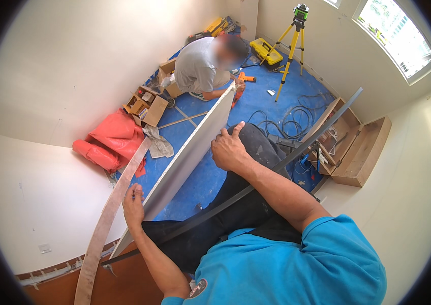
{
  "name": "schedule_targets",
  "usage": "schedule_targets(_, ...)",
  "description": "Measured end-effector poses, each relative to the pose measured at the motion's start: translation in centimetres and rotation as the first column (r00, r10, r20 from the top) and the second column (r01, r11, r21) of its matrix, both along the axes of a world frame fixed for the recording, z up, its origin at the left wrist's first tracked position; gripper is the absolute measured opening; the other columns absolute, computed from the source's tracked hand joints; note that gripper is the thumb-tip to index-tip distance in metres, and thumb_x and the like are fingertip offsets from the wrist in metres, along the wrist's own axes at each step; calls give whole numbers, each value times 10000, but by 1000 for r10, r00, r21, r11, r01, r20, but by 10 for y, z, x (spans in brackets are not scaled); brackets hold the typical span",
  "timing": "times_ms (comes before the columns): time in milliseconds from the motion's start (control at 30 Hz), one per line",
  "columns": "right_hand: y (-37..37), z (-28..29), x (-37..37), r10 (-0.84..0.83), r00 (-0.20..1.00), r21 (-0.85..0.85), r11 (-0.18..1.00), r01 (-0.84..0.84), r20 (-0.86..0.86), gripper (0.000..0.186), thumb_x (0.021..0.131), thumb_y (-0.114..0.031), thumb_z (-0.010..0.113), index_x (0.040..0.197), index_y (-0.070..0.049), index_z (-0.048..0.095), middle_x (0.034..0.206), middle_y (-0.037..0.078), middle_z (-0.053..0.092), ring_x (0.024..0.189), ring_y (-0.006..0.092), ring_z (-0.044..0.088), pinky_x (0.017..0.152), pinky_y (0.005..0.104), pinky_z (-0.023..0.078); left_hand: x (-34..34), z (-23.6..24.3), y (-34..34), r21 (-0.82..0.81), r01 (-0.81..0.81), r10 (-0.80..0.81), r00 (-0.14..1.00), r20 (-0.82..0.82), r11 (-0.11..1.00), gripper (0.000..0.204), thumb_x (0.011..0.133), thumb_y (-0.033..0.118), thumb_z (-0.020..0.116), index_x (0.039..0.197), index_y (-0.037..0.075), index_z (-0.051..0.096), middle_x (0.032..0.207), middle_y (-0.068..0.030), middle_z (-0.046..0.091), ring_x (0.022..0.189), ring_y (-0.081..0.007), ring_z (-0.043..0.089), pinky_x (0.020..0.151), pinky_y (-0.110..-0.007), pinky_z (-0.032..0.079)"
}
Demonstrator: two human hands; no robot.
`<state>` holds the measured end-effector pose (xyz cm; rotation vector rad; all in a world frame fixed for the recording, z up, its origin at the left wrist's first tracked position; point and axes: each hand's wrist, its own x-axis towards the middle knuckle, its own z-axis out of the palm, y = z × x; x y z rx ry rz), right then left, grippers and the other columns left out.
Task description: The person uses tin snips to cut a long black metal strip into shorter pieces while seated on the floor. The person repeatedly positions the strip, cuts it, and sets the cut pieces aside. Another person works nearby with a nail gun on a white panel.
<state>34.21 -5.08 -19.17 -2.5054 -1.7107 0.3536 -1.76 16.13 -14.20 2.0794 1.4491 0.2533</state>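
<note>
A long white board (195, 152) stands on edge, running from beside my left leg toward a crouching person. My left hand (134, 206) is at the board's near top edge, its fingers closed; a small dark bit shows at the fingertips, too small to name. My right hand (229, 150) rests on my bent knee beside the board, fingers apart and bent, holding nothing visible. A long dark flat strip (200, 216) slants across my lap and passes beneath my right forearm. At the board's far end, the person's hand (239, 85) is beside an orange power tool (246, 78).
A long curved wooden strip (104, 218) leans at left near red sheeting (116, 140) and cardboard boxes (147, 108). A laser level on a yellow tripod (291, 48) stands far right. Black cable (297, 119) and an open wooden case (342, 137) are on the right.
</note>
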Motion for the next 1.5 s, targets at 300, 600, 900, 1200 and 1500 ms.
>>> schedule_targets(300,1,1,0,0,1000,-24,1000,0,-4,301,961,-225,730,1129,-8,853,1148,165,785,1311,382,637,1101,1030,223,0,0,0,10,6,-6,1000,-11,1000,718,1128,646,645,1457,18,756,1066,-175,802,946,-255,782,917,-411,590)
schedule_targets(600,0,3,0,-1,1000,-24,1000,1,0,299,971,-225,723,1137,-13,851,1150,162,785,1311,383,637,1107,1022,229,1,1,-1,-1,-7,7,1000,-7,1000,710,1126,633,657,1457,13,756,1057,-164,795,937,-243,763,911,-405,587)
schedule_targets(900,0,5,1,3,1000,-29,1000,-3,-18,296,969,-222,730,1138,-12,851,1148,163,785,1324,386,632,1114,1019,228,2,2,-2,-3,-14,14,1000,-6,1000,701,1127,622,666,1460,12,754,1050,-156,790,934,-236,759,906,-401,588)
schedule_targets(1200,0,5,1,0,1000,-33,999,-1,-28,286,946,-208,747,1123,-11,853,1148,165,788,1319,386,635,1110,1025,225,2,3,-2,3,-11,11,1000,-19,1000,711,1132,635,649,1464,15,751,1070,-164,797,938,-241,771,908,-405,591)
schedule_targets(1500,1,0,0,2,1000,-11,1000,-2,-6,273,953,-210,732,1102,-15,851,1125,163,784,1293,380,646,1101,1028,233,1,0,-1,11,-6,7,1000,-4,1000,708,1136,631,643,1456,9,751,1070,-169,803,938,-246,779,907,-406,594)
